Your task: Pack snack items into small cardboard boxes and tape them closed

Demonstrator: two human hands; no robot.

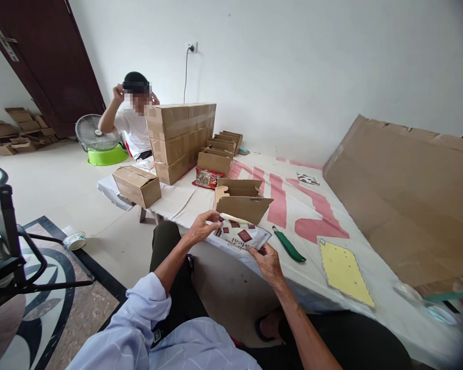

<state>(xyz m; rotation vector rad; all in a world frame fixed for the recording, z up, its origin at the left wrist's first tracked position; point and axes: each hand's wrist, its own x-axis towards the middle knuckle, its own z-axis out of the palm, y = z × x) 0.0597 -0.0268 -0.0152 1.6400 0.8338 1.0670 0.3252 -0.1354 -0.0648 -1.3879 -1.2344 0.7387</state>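
Note:
Both my hands hold a white packet with dark red squares (241, 235) at the near edge of the low table (370, 241). My left hand (204, 226) pinches its left end, fingers closed on it. My right hand (268, 262) grips its lower right corner. Just behind the packet stands an open brown carton (241, 200) with its flaps up. A green-handled cutter (288, 245) lies on the table right of the packet.
A yellow sheet (345, 272) lies to the right. A large flat cardboard (409, 195) leans at the far right. Stacked cartons (179, 139), open boxes (219, 151) and a red packet (207, 178) sit further back. Another person (133, 121) sits behind them. A black chair (7, 241) stands left.

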